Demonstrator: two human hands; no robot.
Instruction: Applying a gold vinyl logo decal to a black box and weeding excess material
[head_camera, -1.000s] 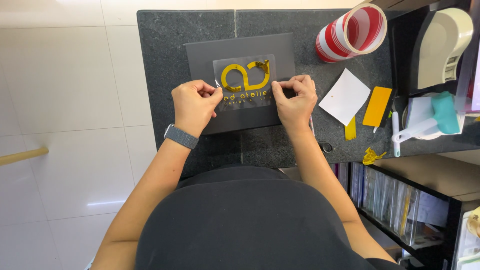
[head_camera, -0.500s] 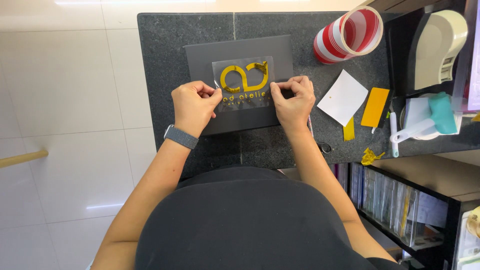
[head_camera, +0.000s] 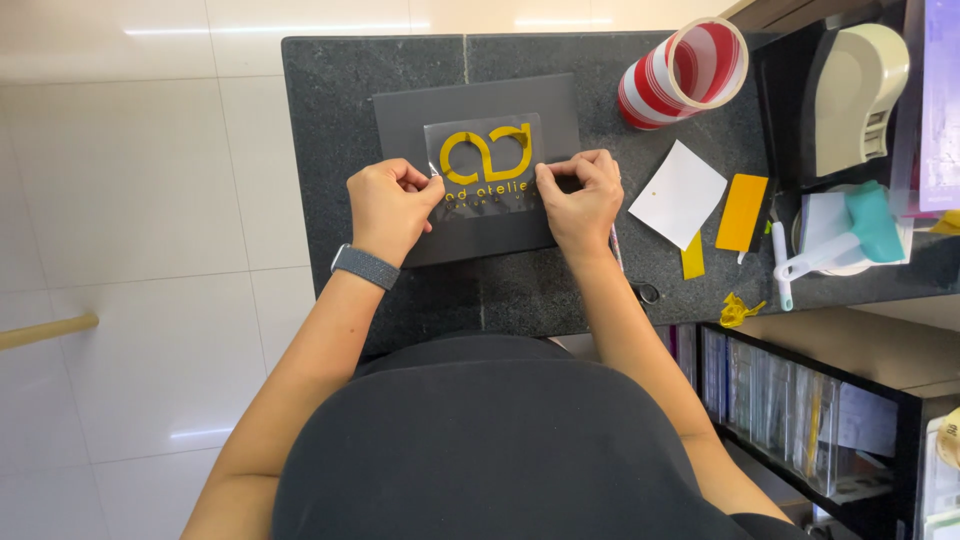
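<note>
Our left hand (head_camera: 388, 205) and right hand (head_camera: 580, 200) pinch the clear film with the gold decal (head_camera: 485, 160) at its lower corners, fingers clamped. Its long axis runs left-right between them, flat on the dark card (head_camera: 400, 110) on the bench (head_camera: 330, 100).

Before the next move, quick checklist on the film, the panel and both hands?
1. Left hand pinches the left edge of the clear film: ok.
2. Right hand pinches the film's right edge: ok.
3. Film lies within the dark panel, no overhang: ok.
4. Yellow emblem square to the panel's edges: ok, roughly.
5. Film pressed flat, no bubbles: cannot tell.
6. Yellow squeegee lies beside the white card, off the panel: ok.
</note>
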